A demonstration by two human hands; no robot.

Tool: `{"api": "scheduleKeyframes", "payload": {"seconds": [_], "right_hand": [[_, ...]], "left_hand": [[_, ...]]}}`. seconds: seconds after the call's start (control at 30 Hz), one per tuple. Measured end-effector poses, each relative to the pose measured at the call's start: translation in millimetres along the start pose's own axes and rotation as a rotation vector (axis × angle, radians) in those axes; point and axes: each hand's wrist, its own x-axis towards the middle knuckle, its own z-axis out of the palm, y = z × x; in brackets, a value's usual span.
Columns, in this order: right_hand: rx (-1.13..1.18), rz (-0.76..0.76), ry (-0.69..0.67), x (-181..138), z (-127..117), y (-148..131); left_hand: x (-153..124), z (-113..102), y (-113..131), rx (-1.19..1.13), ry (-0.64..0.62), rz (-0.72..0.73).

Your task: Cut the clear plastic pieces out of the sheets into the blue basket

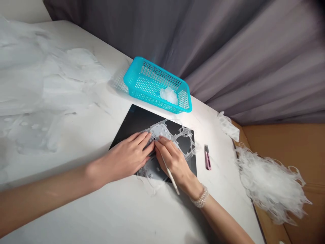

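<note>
A translucent molded sheet (159,130) with small raised shapes and a ragged lacy edge lies on a dark mat (132,120). My left hand (132,152) rests on the sheet with its fingers stretched out, pressing it down. Between the fingers of my right hand (172,157) is a slim, white, pen-like tool (171,176), gripped like a pencil. Its working end is at the sheet beside my left fingertips and is mostly hidden by my hands. Clear trimmed strands (189,135) spread over the mat's right side.
Behind the mat stands a blue plastic basket (157,76) holding small translucent pieces (169,95). Pink-handled thread snips (207,157) lie to the right. A large pile of translucent sheets (45,78) covers the left; stringy scraps (271,183) heap over a cardboard box (291,152) at right.
</note>
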Motion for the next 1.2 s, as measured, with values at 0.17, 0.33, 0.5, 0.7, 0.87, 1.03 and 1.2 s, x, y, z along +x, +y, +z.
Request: {"api": "scheduleKeyframes", "payload": {"seconds": [0.17,0.33,0.5,0.7,0.87,1.03,1.2], "right_hand": [[0.075,0.021,0.003,3,3,9],[-0.04,-0.003,-0.037,7,4,9],[-0.05,0.025,-0.09,9,4,3],[0.223,0.228,-0.009,8,-4,21],[0.621,0.905,0.522,-37,-51,101],[0.863,1.023,0.576,-56,-78,112],[0.864,0.765,0.436,-19,-83,31]], "left_hand": [[-1,2,3,0.002,-0.003,-0.011],[-1,1,5,-0.008,-0.019,-0.038],[-3,2,6,-0.028,-0.009,-0.051],[-4,6,4,-0.072,0.015,-0.061],[-5,9,5,-0.105,0.038,-0.067],[2,-5,0,-0.24,0.057,-0.088],[31,-39,-8,-1.034,0.016,-0.451]]}}
